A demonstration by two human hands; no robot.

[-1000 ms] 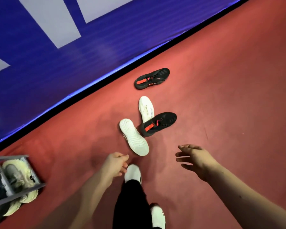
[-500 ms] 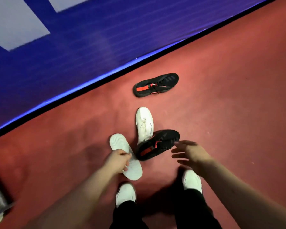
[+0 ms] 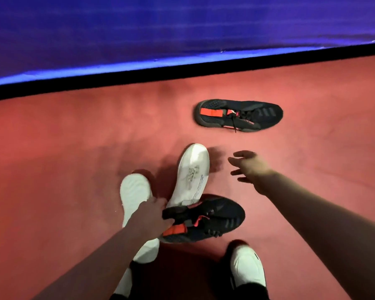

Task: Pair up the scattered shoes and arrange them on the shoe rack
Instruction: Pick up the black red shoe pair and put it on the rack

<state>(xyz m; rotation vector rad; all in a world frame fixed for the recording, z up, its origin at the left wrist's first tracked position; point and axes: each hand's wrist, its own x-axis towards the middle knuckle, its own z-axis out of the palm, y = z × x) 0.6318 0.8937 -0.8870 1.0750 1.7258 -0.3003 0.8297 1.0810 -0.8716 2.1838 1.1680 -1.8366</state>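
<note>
Head camera, looking down at a red floor (image 3: 63, 159) that meets a blue wall panel (image 3: 160, 29) along a black strip. The person's left hand (image 3: 152, 215) grasps the heel end of the near black sneaker (image 3: 212, 219), fingers curled round its collar just above an orange heel tab (image 3: 174, 230). This sneaker lies across the heel end of a white shoe (image 3: 194, 174) that is turned sole up. A second white shoe (image 3: 135, 191), also sole up, lies just beside it to the left, partly under the left wrist. The right hand (image 3: 250, 167) holds nothing; its fingers are spread and relaxed, stretched out above the floor toward the far black sneaker (image 3: 238, 115), which lies on its side near the wall, well apart from the other three. The person's own foot in a white shoe (image 3: 247, 267) shows at the bottom edge. The shoe rack is out of view. The step in hand looks like pairing the two black sneakers: one is held, and the next move likely calls for the right hand to reach further and take the far one. No brand name can be read; the black sneakers show faint stripes near the toe, and the white sole carries grey marks and a line of blue print too small to make out.
</note>
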